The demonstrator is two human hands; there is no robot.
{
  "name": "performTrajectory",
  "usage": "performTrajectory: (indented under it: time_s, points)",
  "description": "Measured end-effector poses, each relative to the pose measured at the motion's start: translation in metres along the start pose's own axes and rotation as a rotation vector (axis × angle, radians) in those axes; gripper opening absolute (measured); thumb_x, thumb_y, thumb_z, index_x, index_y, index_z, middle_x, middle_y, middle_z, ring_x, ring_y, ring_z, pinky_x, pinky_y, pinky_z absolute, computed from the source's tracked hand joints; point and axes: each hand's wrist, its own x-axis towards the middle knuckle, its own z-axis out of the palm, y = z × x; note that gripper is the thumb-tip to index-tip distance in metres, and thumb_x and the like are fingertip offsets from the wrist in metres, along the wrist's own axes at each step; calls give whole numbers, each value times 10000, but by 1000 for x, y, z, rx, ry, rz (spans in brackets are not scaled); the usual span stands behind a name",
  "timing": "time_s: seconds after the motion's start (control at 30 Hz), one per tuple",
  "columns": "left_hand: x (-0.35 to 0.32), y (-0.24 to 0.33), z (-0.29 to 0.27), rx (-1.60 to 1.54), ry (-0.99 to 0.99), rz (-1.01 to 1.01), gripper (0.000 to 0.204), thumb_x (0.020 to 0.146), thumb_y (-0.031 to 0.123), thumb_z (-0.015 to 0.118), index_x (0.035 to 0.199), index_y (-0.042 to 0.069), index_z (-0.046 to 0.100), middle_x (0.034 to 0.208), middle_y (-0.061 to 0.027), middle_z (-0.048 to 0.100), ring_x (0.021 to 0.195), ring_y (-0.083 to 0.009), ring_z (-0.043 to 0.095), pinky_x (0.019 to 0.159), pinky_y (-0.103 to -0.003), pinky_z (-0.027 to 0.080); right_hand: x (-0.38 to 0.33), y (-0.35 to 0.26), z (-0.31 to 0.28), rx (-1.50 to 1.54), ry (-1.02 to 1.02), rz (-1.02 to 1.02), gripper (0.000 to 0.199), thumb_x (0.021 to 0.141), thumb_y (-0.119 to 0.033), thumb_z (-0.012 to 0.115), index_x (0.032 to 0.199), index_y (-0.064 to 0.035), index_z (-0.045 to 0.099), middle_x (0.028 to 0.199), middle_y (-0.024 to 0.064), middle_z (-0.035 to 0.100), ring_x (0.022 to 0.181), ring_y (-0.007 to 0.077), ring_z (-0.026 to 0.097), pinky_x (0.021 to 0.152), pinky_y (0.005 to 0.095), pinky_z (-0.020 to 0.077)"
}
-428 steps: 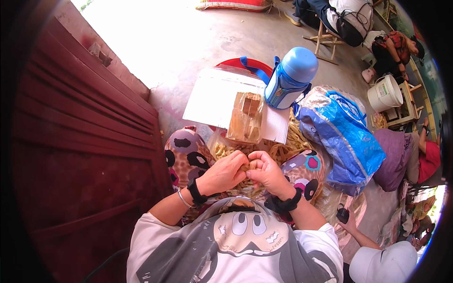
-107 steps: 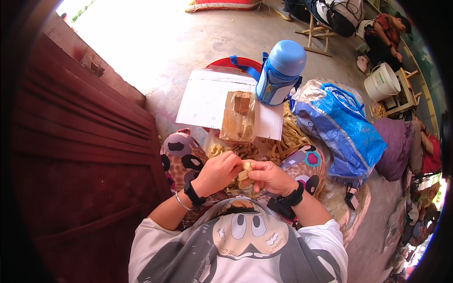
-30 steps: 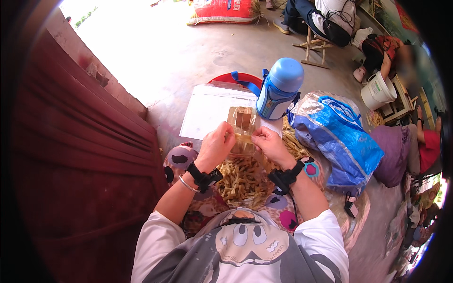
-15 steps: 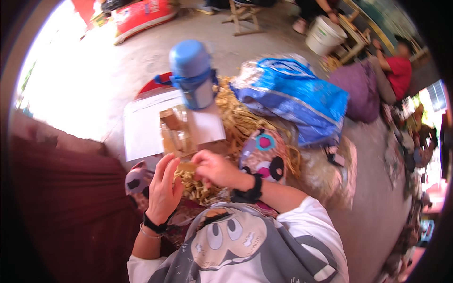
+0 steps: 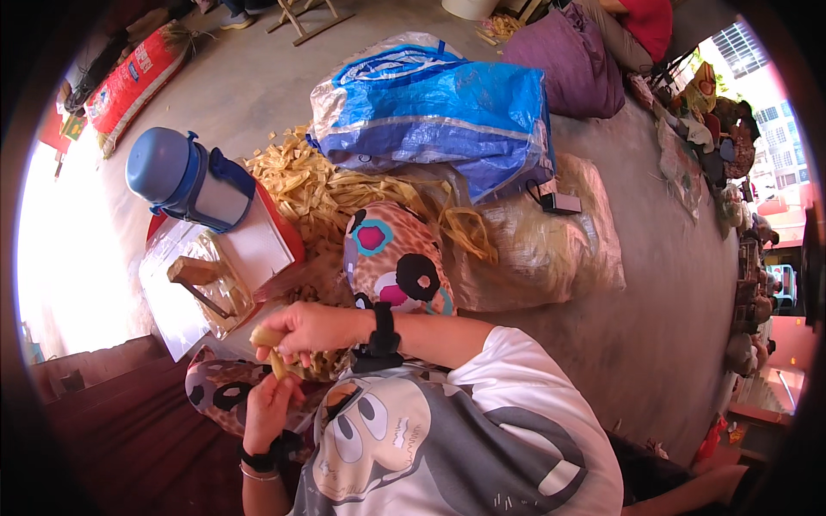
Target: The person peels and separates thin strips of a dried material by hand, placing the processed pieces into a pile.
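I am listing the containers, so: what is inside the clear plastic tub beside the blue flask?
Inside the clear plastic tub stands a wooden block, with pale yellow strips around it. The tub's bottom is covered by them.

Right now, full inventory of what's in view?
jug: 1, blue and white, upper left on its side.
sack: 1, blue and silver, top centre.
strips: a pile, tan, between jug and sack.
clear bag: 1, right of the pile.
wooden block: 1, brown, below the jug.
purple bag: 1, top right.
right hand: 1, on a tan piece.
left hand: 1, just below, at the same piece.
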Motion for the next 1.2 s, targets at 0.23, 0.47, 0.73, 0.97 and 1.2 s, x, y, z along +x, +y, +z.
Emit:
performTrajectory:
  time_s: [0.23, 0.47, 0.73, 0.97, 1.2]
  points:
    - [-1, 9, -14, -665, 94, 90, 208, 940, 192, 476, 983, -3, 536, 698, -54, 560, 537, -101, 488, 491, -208, 397, -6, 0, 14, -515, 134, 7, 330, 792, -58, 556, 1105, -41, 452, 759, 119, 614, 665, 209, 621, 590, 336, 477]
    - [16, 17, 1, -494, 105, 156, 219, 918, 56, 506, 1130, 1, 510, 826, -8, 581, 682, -74, 535, 613, -201, 450, 4, -12, 12, -15, 58, 314, 228, 931, -169, 534, 1104, -31, 588, 801, 13, 611, 598, 42, 545, 513, 179, 476]
    - [15, 32, -3, 415, 507, 760, 213, 744, -6, 596, 943, 1, 518, 1020, -159, 583, 791, -281, 599, 667, -327, 497, 6, 8, 4, 370, 169, 397, 222, 912, -206, 586, 1065, -47, 561, 803, -1, 602, 550, 46, 538, 429, 160, 428]
    - [19, 17, -9, 298, 312, 433, 196, 772, 56, 571, 930, 6, 467, 889, -173, 548, 788, -354, 571, 679, -402, 474, 14, -7, 19, -99, 201, 382, 336, 822, -81, 655, 1114, -28, 497, 890, 24, 584, 655, 76, 548, 511, 218, 463]
    - [16, 9, -1, 216, 386, 343, 223, 796, 56, 557, 984, 11, 446, 749, -204, 563, 726, -390, 584, 617, -440, 466, 12, -4, 32, -1070, 149, -111, 243, 807, -38, 570, 1048, 1, 575, 934, 144, 535, 826, 318, 576, 690, 349, 475]
